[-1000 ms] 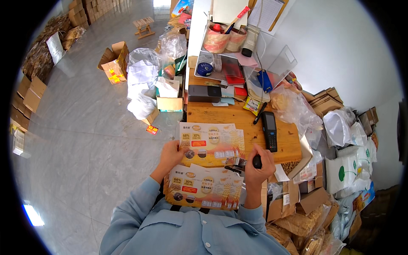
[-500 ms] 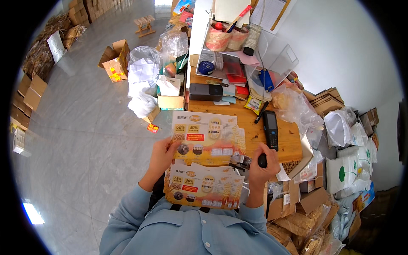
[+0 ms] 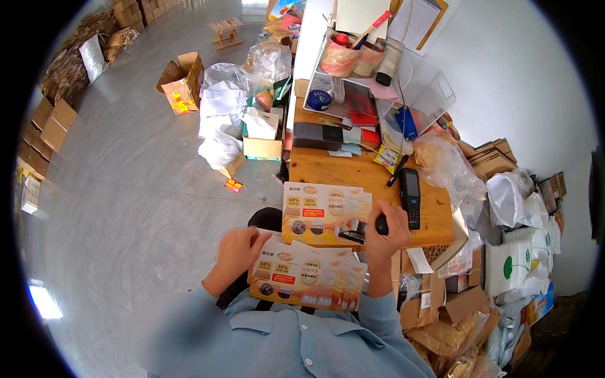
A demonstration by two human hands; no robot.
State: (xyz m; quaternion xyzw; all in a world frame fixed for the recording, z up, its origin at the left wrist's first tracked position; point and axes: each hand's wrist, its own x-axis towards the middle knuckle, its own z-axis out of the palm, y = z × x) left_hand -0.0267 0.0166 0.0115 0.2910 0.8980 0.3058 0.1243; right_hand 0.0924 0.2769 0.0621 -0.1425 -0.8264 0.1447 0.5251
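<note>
My left hand point(image 3: 238, 255) is closed at the top left corner of the lower stack of printed sheets point(image 3: 302, 283), which rests over my lap. Another stack of yellow and white printed sheets point(image 3: 315, 201) lies on the front of the wooden desk point(image 3: 353, 166). My right hand point(image 3: 389, 234) is closed on the black knob of a metal hand tool point(image 3: 353, 231), whose metal part is over the right lower corner of the desk stack. A black handheld terminal point(image 3: 410, 198) lies just right of that hand, beside a thin black object point(image 3: 396, 171).
A clear acrylic organiser point(image 3: 435, 94) with stationery stands at the desk's back. Cardboard boxes and bags point(image 3: 504, 264) crowd the right side along the wall. An open carton point(image 3: 179, 85), plastic bags point(image 3: 220, 107) and a small wooden stool point(image 3: 225, 31) stand on the grey floor at the left.
The raised upper sheet now lies on the desk stack. My left hand has left it and dropped to the lower stack. My right hand has moved slightly up with the tool.
</note>
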